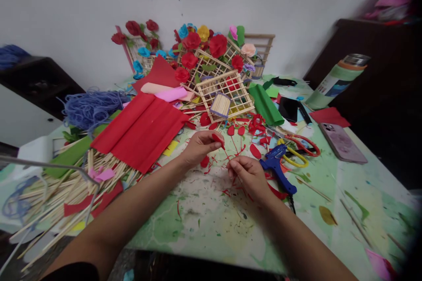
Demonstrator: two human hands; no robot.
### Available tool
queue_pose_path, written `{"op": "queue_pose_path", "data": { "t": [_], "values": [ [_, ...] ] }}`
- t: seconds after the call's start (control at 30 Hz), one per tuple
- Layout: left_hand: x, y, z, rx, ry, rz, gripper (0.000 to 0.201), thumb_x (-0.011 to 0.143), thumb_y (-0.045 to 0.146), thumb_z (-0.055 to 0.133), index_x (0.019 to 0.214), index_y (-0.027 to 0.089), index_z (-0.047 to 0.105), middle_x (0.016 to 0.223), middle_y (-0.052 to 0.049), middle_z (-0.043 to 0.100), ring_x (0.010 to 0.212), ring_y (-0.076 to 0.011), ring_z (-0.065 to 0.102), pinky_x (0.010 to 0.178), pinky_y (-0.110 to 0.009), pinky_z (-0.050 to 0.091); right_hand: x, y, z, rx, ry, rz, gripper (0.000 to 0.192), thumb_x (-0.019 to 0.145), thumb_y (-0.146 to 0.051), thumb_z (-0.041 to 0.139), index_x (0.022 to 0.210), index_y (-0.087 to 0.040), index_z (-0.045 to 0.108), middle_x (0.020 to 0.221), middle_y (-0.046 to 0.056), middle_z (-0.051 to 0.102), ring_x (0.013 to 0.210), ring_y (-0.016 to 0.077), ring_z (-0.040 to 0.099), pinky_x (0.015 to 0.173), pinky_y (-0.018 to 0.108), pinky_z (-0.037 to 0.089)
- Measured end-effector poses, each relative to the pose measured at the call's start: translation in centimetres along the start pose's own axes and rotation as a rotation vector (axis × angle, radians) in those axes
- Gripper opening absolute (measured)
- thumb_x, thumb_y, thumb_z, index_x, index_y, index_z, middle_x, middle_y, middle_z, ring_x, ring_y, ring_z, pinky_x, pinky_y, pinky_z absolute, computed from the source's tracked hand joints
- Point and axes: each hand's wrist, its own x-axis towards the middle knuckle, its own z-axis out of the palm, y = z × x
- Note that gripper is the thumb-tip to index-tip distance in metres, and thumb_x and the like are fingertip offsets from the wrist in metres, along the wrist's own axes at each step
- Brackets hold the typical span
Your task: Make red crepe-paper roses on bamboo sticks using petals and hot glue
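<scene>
Between the thumb and fingers of my left hand (201, 148) is a red paper petal (217, 139). A thin red stem (227, 153) runs from the petal down towards my right hand (246, 174), whose fingers are pinched on its lower end. Both hands are just above the table. Several cut red petals (255, 151) and thin red scraps lie around them. A blue glue gun (276, 164) rests right of my right hand, beside scissors with red handles (308, 142) and scissors with yellow handles (293, 160).
Red crepe paper (141, 134) covers a pile of wooden sticks (59, 197) on the left, near blue-purple cord (92, 109). Stick lattices (227, 94) with paper flowers (217, 45) lean against the wall. A phone (343, 142) and a bottle (338, 81) stand at the right.
</scene>
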Motion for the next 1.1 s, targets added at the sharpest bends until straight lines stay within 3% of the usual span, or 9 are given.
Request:
{"op": "queue_pose_path", "data": {
  "t": [0.17, 0.27, 0.5, 0.87, 1.1],
  "values": [
    [-0.2, -0.4, 0.6, -0.105, 0.017, -0.118, 0.044, 0.058, 0.046, 0.079, 0.090, 0.017, 0.068, 0.085, -0.005, 0.066, 0.080, -0.0147, 0.059, 0.079, -0.029, 0.044, -0.1, 0.3, 0.1, -0.358, 0.224, -0.179, 0.023, 0.082, -0.032, 0.054, 0.064, -0.020, 0.061, 0.058, 0.001, 0.061, 0.054, 0.0136, 0.054, 0.055, 0.025, 0.041],
    [-0.4, -0.5, 0.9, -0.060, 0.011, -0.174, 0.038, 0.062, 0.045, 0.076, 0.084, 0.015, 0.068, 0.081, -0.005, 0.067, 0.076, -0.0137, 0.059, 0.074, -0.027, 0.044, -0.1, 0.3, 0.1, -0.451, 0.236, -0.234, 0.023, 0.084, -0.030, 0.052, 0.065, -0.020, 0.062, 0.059, 0.001, 0.062, 0.055, 0.0141, 0.055, 0.056, 0.025, 0.042],
    [-0.6, -0.2, 1.3, 0.016, 0.073, -0.207, 0.025, 0.069, 0.036, 0.073, 0.068, 0.012, 0.067, 0.063, -0.001, 0.063, 0.057, -0.0084, 0.050, 0.060, -0.023, 0.039, -0.1, 0.6, 0.3, -0.368, 0.155, -0.138, 0.029, 0.084, -0.032, 0.052, 0.059, -0.019, 0.057, 0.053, -0.001, 0.057, 0.051, 0.0122, 0.049, 0.051, 0.024, 0.037],
    [-0.4, -0.1, 1.4, 0.037, 0.175, -0.195, 0.031, 0.072, 0.040, 0.068, 0.060, 0.012, 0.062, 0.054, 0.001, 0.053, 0.052, -0.0065, 0.042, 0.054, -0.023, 0.033, -0.3, 1.6, 0.5, -0.225, 0.085, 0.012, 0.030, 0.084, -0.036, 0.052, 0.060, -0.019, 0.053, 0.052, -0.002, 0.050, 0.049, 0.0115, 0.043, 0.048, 0.024, 0.033],
    [-0.3, -0.5, 1.2, 0.027, 0.203, -0.235, 0.029, 0.070, 0.038, 0.069, 0.059, 0.012, 0.061, 0.053, 0.002, 0.053, 0.052, -0.0067, 0.045, 0.055, -0.021, 0.034, -0.3, 2.1, 0.5, -0.193, 0.089, 0.021, 0.030, 0.084, -0.036, 0.053, 0.060, -0.018, 0.054, 0.052, -0.002, 0.048, 0.049, 0.0110, 0.041, 0.048, 0.024, 0.030]
  ]
}}
